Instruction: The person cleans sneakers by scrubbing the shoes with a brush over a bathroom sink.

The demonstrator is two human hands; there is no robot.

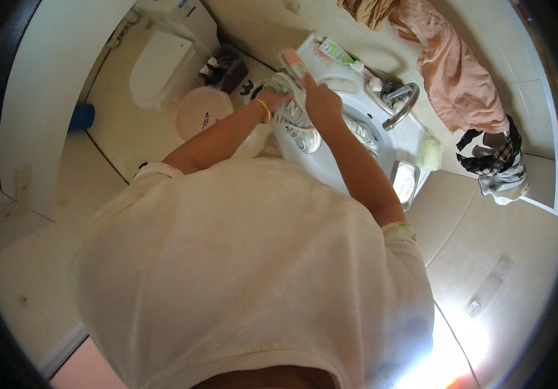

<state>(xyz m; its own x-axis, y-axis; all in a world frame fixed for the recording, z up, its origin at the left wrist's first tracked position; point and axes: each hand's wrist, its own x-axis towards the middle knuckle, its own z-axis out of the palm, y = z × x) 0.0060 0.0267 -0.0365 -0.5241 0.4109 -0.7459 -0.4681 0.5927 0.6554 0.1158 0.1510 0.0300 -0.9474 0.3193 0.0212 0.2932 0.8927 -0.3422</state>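
My left hand [271, 102], with a yellow band at its wrist, is closed on a white and grey sneaker [292, 117] over the left rim of the white washbasin [388, 155]. Against the upper part of that shoe my right hand [323, 102] grips a pink and whitish brush [292, 58]; its bristles do not show clearly. A second sneaker [362, 135] lies inside the basin, partly behind my right forearm. The fingertips of both hands are partly hidden.
A curved metal tap [403, 111] stands over the basin. Around it are a green and white tube [336, 50] and a soap dish [405, 179]. Pink cloth [454, 78] hangs at right. Left are a toilet [159, 68], a dark bin [232, 72] and a pink tub [200, 109].
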